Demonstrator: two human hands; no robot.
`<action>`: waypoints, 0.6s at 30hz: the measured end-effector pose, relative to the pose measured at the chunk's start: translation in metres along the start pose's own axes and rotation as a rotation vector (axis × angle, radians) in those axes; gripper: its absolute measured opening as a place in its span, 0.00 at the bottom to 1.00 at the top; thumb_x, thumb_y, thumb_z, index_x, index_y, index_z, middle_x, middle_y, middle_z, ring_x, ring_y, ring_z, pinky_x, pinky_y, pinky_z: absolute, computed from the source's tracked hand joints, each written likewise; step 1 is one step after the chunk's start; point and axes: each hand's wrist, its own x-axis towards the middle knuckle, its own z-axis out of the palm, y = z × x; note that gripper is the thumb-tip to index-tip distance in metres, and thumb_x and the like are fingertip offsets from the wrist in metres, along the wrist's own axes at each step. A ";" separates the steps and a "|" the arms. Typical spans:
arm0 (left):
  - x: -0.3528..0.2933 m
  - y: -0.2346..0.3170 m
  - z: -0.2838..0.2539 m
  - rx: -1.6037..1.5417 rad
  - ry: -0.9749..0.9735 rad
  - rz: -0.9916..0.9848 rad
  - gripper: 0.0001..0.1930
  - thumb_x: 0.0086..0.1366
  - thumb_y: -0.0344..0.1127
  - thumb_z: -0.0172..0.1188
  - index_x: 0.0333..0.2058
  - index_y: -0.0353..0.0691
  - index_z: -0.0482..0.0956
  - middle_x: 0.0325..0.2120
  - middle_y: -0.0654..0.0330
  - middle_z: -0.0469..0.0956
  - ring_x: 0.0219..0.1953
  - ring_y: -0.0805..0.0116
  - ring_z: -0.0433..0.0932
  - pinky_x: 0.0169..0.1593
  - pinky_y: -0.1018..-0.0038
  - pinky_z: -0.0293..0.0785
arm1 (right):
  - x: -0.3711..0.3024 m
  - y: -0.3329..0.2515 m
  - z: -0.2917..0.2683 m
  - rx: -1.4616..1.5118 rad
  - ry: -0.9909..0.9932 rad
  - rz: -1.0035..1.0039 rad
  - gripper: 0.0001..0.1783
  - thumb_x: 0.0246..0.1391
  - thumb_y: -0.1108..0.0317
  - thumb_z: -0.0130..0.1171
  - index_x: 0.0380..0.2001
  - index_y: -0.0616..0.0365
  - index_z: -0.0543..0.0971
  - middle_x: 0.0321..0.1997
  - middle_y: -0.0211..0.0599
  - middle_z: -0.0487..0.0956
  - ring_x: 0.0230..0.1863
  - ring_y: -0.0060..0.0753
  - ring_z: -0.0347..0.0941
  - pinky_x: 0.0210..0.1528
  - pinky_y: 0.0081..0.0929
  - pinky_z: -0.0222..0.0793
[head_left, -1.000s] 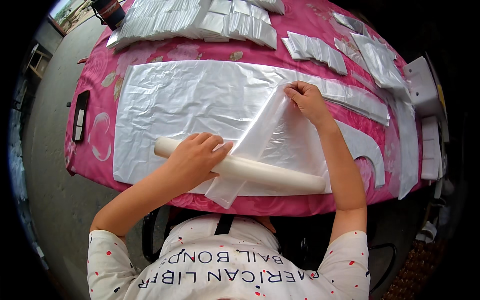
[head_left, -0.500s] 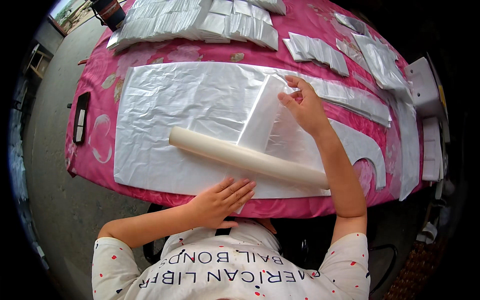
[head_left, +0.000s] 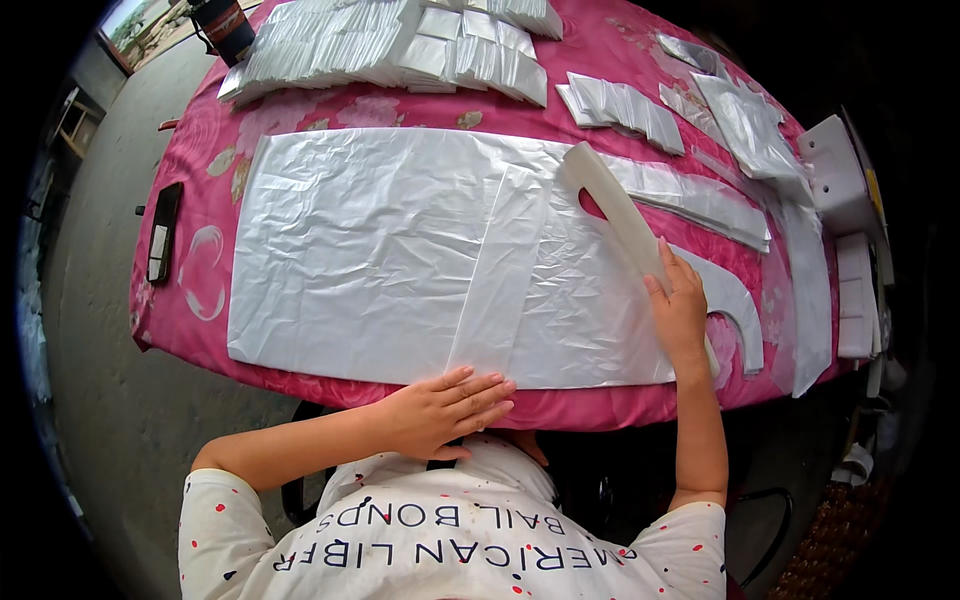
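Note:
A large flat stack of white plastic bags [head_left: 350, 250] lies before me, its right end shaped into curved handles. Across it runs a narrow folded strip of thin plastic [head_left: 497, 270], slanting toward me. My left hand [head_left: 455, 408] lies flat at the stack's near edge, fingers stretched out by the strip's near end. A long cream-coloured tube [head_left: 610, 200] lies tilted over the right part of the stack, near the handle cut-outs. My right hand [head_left: 680, 305] is closed over the tube's nearer half, thumb on its left side; the palm hides part of it.
A pink flowered cloth [head_left: 200, 190] covers the table. Far back are piles of folded plastic packets [head_left: 330, 45] and a smaller row [head_left: 625, 112]. Loose plastic [head_left: 740, 115] and white containers [head_left: 840, 175] are at the right. A black object [head_left: 163, 232] and a dark flask [head_left: 222, 30] are at left.
My right hand has come down from the strip's far end onto the tube. The tube has moved right and turned steeper, and the strip now lies flat along its length.

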 end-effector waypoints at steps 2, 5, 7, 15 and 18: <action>0.000 -0.004 -0.001 0.030 0.019 0.000 0.35 0.57 0.54 0.51 0.60 0.42 0.58 0.63 0.55 0.54 0.65 0.61 0.52 0.65 0.62 0.43 | -0.003 0.005 -0.006 0.034 0.007 0.037 0.32 0.41 0.72 0.62 0.55 0.52 0.70 0.46 0.39 0.74 0.45 0.45 0.68 0.47 0.34 0.65; 0.003 0.001 0.010 0.267 -0.005 -0.048 0.29 0.62 0.44 0.44 0.61 0.40 0.56 0.63 0.56 0.53 0.65 0.63 0.50 0.65 0.63 0.44 | -0.021 -0.037 -0.007 0.190 -0.132 -0.139 0.33 0.39 0.72 0.62 0.54 0.54 0.69 0.46 0.39 0.74 0.45 0.44 0.68 0.50 0.35 0.63; 0.006 0.011 0.016 0.317 0.017 -0.080 0.28 0.61 0.42 0.45 0.60 0.42 0.59 0.62 0.56 0.55 0.65 0.63 0.53 0.65 0.62 0.46 | -0.036 -0.074 -0.004 0.265 -0.204 -0.253 0.32 0.37 0.72 0.63 0.52 0.55 0.71 0.46 0.37 0.74 0.46 0.41 0.68 0.51 0.37 0.62; 0.010 0.035 0.031 0.387 0.009 -0.180 0.28 0.62 0.41 0.42 0.61 0.43 0.56 0.63 0.55 0.53 0.65 0.60 0.50 0.64 0.60 0.47 | 0.007 -0.104 0.035 0.255 -0.175 -0.568 0.29 0.35 0.75 0.62 0.48 0.55 0.73 0.47 0.34 0.75 0.47 0.38 0.69 0.51 0.37 0.61; 0.011 0.033 0.032 0.363 0.028 -0.162 0.28 0.62 0.41 0.42 0.61 0.42 0.56 0.63 0.55 0.52 0.65 0.60 0.51 0.64 0.61 0.48 | 0.054 -0.093 0.058 0.197 -0.069 -0.556 0.27 0.38 0.74 0.62 0.48 0.53 0.74 0.47 0.32 0.75 0.47 0.35 0.69 0.54 0.37 0.60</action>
